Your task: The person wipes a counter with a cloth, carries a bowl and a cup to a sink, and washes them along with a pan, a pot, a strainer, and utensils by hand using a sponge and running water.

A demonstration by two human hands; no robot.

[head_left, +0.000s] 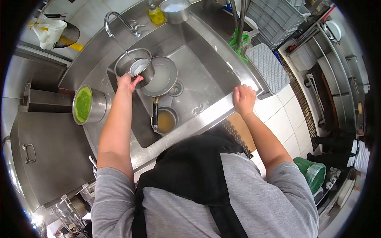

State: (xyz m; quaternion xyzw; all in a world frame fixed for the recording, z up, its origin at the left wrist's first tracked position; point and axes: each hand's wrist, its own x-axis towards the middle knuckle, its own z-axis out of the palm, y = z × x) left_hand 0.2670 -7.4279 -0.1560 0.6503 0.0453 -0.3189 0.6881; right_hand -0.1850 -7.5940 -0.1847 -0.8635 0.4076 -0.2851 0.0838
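My left hand (129, 82) grips the near side of a steel pot (147, 72), tilted in the sink (206, 75). Water from the curved faucet (109, 27) runs into this pot, and some liquid shows inside. Beside it lies a frying pan (168, 69) holding cloudy water, its black handle (155, 115) pointing toward me. That handle crosses a small pot (168, 121) with brownish liquid in it. On the sink's front edge (226, 111), toward the right corner, rests my right hand (244, 98), fingers curled over the metal.
Left of the basin stands a steel pot of green contents (95, 105). A yellow soap bottle (156, 15) and another metal pot (176, 16) are at the back. Grey crates (274, 23) and a grey lidded bin (268, 67) stand right. Another person's dark-clothed legs (333, 148) show far right.
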